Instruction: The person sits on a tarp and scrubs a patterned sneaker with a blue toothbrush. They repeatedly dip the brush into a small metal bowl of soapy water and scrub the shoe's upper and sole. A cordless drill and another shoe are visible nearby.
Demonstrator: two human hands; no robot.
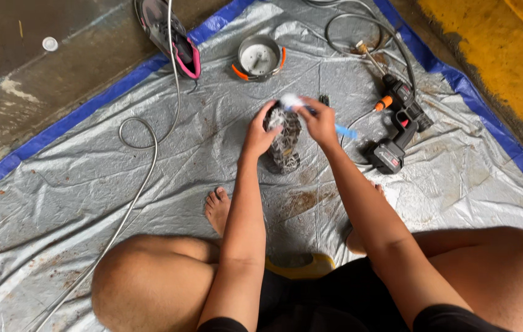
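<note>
My left hand [259, 134] grips a dark, patterned shoe [284, 146] by its upper end, holding it upright above a silver tarp [89, 203]. White foam covers the top of the shoe. My right hand [320, 120] is closed on a blue-handled brush [343, 130] whose head presses against the shoe's foamy top. Both arms reach forward from my bare knees, and my bare foot [217, 209] rests on the tarp below the shoe.
A round metal pot with orange handles [259, 57] sits beyond the shoe. A black and orange cordless spray gun [400, 120] with a hose lies at right. A second shoe, grey and pink [172, 34], lies at the tarp's far edge. A steel hose [138, 178] snakes along the left.
</note>
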